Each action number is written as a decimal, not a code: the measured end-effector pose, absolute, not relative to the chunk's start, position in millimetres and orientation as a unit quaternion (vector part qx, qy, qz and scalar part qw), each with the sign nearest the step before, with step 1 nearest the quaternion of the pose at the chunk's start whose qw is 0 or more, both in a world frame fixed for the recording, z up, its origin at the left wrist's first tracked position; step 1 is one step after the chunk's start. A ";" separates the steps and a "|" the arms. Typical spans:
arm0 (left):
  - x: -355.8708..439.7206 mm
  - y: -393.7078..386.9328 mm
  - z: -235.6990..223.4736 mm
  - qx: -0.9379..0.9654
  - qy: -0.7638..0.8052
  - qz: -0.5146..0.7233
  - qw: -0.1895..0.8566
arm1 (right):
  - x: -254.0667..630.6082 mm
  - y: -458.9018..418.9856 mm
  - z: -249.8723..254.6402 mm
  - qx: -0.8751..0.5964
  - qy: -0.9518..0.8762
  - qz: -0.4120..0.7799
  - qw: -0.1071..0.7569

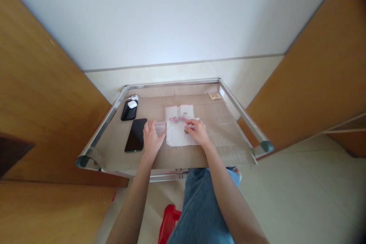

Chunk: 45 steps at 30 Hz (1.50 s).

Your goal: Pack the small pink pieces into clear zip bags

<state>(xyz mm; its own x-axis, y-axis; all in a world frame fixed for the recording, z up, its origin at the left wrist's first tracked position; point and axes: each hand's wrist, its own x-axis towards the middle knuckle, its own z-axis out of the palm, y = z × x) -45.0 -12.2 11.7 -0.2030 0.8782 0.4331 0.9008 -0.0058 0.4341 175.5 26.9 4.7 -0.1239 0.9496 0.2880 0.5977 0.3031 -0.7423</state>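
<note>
A white tissue sheet point(180, 137) lies on the cardboard-lined surface in front of me. On it are a small pile of pinkish beads or bits point(177, 119), too small to make out, and a tiny brownish piece point(185, 113). My left hand point(152, 138) rests open left of the sheet, fingers spread around a clear zip bag point(160, 128). Over the sheet's right part hovers my right hand point(198, 131), thumb and fingers curved and apart. Just by its thumb is another small brown-gold piece point(186, 131); the palm hides whatever lies beneath.
A black phone point(134, 137) lies left of my left hand. Farther back are another dark device point(128, 112), a white earbud case point(132, 104) and a white charger point(134, 98). A paper tag point(214, 95) sits back right. Metal rails point(243, 112) edge the surface; a red stool point(169, 223) is below.
</note>
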 end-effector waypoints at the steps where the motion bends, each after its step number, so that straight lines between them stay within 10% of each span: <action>1: -44.9 -12.7 13.0 -0.633 -0.698 -0.334 0.018 | 175.9 27.3 4.4 -0.542 -0.712 0.234 0.382; 16: -2.5 -9.9 23.9 -0.794 -0.462 -0.376 -0.121 | 171.8 22.7 9.5 -0.495 -0.713 0.289 0.404; 45: 4.4 -4.2 2.5 -0.777 -0.536 -0.325 -0.058 | 164.4 23.6 11.6 -0.469 -0.695 0.351 0.417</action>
